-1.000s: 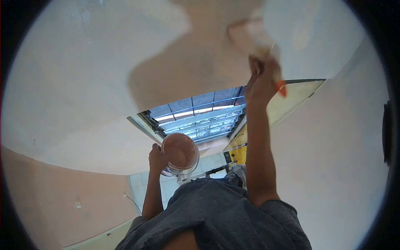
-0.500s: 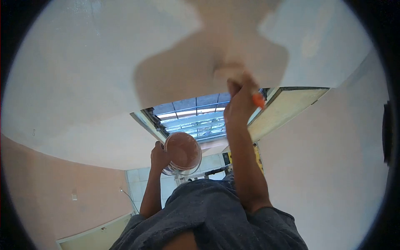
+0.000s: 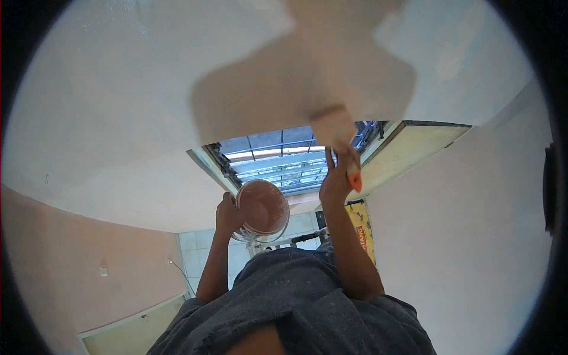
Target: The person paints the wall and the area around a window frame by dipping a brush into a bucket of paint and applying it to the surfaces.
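Observation:
My right hand [image 3: 336,182] is closed around the handle of a wide paintbrush [image 3: 332,125], whose orange handle end sticks out below the fingers. The brush's bristle edge points up and sits right at the wall [image 3: 248,100] above the window, inside my shadow. Lower and to the left, my left hand [image 3: 229,214] grips the side of a paint bucket [image 3: 260,208]. The bucket is tilted so its mouth faces me, and pinkish-brown paint coats its inside. A thin wire bail hangs below its rim.
Behind the bucket and brush is a barred louvre window [image 3: 278,157] with an opened shutter panel [image 3: 417,148] on its right. A yellow printed sack [image 3: 362,228] lies on the tiled floor [image 3: 204,260] below. A pink wall [image 3: 77,254] with a switch stands at left, beside a door [image 3: 139,325].
My right hand has come down with the paintbrush, and the brush head now overlaps the window's top edge. The bucket in my left hand has shifted slightly up and right.

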Motion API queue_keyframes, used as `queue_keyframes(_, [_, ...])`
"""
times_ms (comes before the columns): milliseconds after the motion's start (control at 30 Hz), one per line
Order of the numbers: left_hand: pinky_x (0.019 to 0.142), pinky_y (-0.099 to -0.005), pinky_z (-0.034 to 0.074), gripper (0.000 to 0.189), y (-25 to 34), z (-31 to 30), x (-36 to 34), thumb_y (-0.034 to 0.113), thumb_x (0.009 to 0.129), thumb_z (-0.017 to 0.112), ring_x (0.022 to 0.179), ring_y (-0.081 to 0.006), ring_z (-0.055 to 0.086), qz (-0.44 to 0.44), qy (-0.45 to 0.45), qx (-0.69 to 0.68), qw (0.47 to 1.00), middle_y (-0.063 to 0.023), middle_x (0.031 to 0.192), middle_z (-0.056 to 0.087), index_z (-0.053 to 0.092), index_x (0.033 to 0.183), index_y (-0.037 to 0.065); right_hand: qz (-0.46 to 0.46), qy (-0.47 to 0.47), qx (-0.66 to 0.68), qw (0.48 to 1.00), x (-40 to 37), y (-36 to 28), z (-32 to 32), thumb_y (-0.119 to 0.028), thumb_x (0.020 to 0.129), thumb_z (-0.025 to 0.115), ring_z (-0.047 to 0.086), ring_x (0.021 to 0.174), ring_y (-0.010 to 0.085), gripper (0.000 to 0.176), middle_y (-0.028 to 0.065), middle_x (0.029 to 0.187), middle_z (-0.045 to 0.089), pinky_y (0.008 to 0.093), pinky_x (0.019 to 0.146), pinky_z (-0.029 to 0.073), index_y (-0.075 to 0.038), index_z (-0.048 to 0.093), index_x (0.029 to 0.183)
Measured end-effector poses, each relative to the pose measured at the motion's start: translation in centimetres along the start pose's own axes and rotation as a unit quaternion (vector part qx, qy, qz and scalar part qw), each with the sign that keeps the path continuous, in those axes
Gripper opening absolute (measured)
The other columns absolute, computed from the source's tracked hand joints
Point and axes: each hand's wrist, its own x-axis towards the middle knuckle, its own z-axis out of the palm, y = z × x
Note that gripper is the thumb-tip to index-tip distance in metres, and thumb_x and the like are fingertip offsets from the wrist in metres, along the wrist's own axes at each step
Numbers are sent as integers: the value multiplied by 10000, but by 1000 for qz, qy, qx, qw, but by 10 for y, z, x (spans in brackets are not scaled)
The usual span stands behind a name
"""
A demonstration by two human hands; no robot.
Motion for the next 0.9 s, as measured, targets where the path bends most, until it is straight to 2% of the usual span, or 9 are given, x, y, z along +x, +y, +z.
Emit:
queue_keyframes(100, [703, -468, 486, 385, 3, -1, 1, 234, 691, 676, 818, -419, 630, -23, -16, 4, 1000, -254, 853, 637, 496, 924, -14, 80, 64, -15, 995, -14, 3, -11, -139, 929, 552, 558, 1055, 210, 261, 130, 1101, 529, 343, 931, 514, -11, 459, 1136])
queue_keyframes(300, [653, -472, 480, 295, 13, -3, 2, 185, 719, 670, 760, -423, 622, 27, 22, 8, 999, -249, 791, 622, 487, 852, -5, 39, 17, 6, 999, 12, -48, 83, -102, 923, 520, 603, 977, 227, 246, 131, 1009, 564, 340, 915, 527, 20, 452, 1126])
queue_keyframes(433, [662, -473, 482, 331, 11, -5, 0, 196, 700, 683, 781, -420, 623, 0, 3, 4, 1000, -246, 820, 628, 487, 877, -3, -73, -76, 61, 993, 26, -109, 141, -124, 921, 520, 598, 1028, 257, 257, 151, 1041, 560, 366, 913, 541, 25, 437, 1113])
queue_keyframes(500, [657, -469, 483, 337, 8, -4, -1, 201, 699, 686, 782, -420, 623, -1, 11, 0, 1000, -246, 821, 629, 484, 876, -3, -195, -119, 83, 970, 35, -118, 151, -121, 926, 510, 599, 1031, 273, 249, 167, 1097, 539, 387, 926, 537, 35, 430, 1103])
queue_keyframes(533, [653, -466, 483, 343, 9, -3, 0, 206, 699, 689, 783, -420, 624, 3, 17, -3, 1000, -246, 822, 630, 482, 876, -3, -195, -147, 99, 965, 40, -114, 148, -112, 936, 501, 588, 1040, 271, 248, 165, 1138, 519, 401, 956, 521, 30, 425, 1124])
queue_keyframes(567, [653, -466, 483, 343, 10, -2, 0, 206, 699, 689, 783, -420, 624, 0, 18, -7, 1000, -246, 822, 630, 482, 876, -3, -194, -151, 99, 964, 40, -107, 144, -112, 936, 501, 588, 1040, 271, 248, 165, 1138, 519, 401, 956, 521, 30, 425, 1124])
queue_keyframes(633, [706, -471, 486, 374, 13, -1, -1, 226, 690, 684, 834, -425, 628, -30, 3, -8, 1000, -256, 858, 635, 488, 905, -9, -74, -105, 85, 988, 39, -85, 122, -124, 936, 523, 574, 1053, 250, 259, 142, 1145, 522, 405, 970, 512, 10, 432, 1138])
queue_keyframes(767, [684, -460, 483, 380, 15, 4, -4, 233, 683, 691, 796, -415, 627, -14, 15, -14, 1000, -244, 826, 630, 485, 896, -4, 22, -86, -8, 996, 14, -24, 16, -140, 925, 574, 551, 1069, 203, 269, 87, 1154, 518, 392, 963, 499, -27, 457, 1139])
queue_keyframes(900, [640, -457, 468, 376, 31, 0, -12, 245, 698, 691, 723, -395, 620, -50, 23, -20, 998, -217, 750, 611, 475, 878, -5, 107, 4, -46, 993, -12, -1, -90, -162, 950, 541, 541, 1109, 225, 242, 124, 1163, 522, 402, 953, 505, -13, 478, 1130])
